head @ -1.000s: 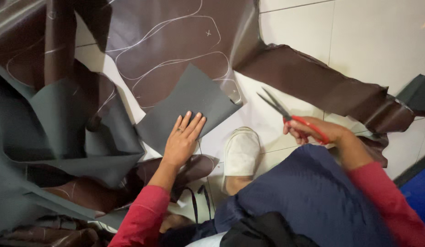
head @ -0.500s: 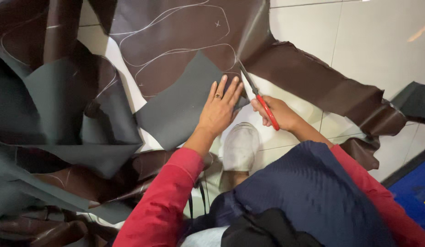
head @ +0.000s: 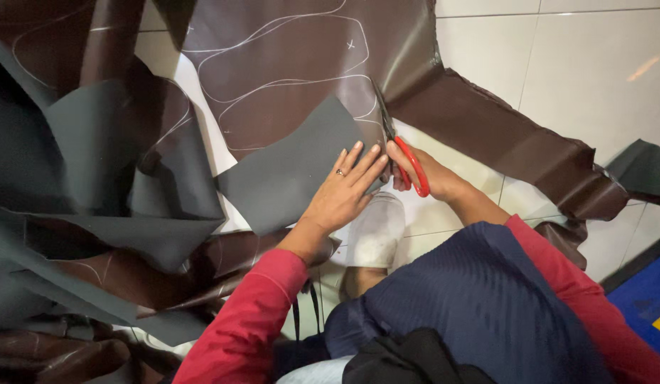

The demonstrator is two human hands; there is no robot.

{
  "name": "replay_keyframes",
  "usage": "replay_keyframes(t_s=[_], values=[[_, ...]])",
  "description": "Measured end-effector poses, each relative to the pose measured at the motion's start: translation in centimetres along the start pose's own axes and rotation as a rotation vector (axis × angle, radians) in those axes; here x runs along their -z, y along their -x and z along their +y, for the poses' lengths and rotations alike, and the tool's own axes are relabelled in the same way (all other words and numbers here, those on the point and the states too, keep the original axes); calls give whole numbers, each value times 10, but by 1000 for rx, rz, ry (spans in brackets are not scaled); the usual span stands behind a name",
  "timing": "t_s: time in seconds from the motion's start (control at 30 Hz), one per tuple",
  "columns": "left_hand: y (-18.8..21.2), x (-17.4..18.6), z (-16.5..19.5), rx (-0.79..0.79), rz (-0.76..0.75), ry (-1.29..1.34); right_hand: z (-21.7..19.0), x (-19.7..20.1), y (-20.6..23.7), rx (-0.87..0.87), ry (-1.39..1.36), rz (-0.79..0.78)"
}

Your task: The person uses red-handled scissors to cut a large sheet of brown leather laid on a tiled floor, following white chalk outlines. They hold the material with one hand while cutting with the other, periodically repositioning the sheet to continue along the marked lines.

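Leatherette sheet (head: 294, 92): left hand (head: 340, 199) flat, fingers spread, just beside scissors (head: 399, 146); right hand (head: 422, 174) fingers curled through handles. Risk: nicked fingertips, cut straying off chalk line.

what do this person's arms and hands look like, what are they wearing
Both arms are in long red sleeves that end at the wrists, leaving the hands bare with no gloves. The left hand wears a thin ring on one finger. The right hand shows no ring or watch that can be made out.
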State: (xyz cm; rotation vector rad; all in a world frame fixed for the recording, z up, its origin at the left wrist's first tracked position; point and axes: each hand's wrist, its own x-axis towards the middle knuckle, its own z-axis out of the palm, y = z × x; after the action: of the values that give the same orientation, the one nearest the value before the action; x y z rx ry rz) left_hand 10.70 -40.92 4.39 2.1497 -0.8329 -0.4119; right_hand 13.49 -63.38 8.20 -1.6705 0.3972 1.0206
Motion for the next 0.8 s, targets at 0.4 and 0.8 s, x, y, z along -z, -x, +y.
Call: replay_keyframes(t_s=[0.4,0.8], values=[[0,0,3,-17,28,19,-12,-6,6,-47,51,61],[1,-3,2,-26,13,12,-11,-12,7,-107,-78,101]])
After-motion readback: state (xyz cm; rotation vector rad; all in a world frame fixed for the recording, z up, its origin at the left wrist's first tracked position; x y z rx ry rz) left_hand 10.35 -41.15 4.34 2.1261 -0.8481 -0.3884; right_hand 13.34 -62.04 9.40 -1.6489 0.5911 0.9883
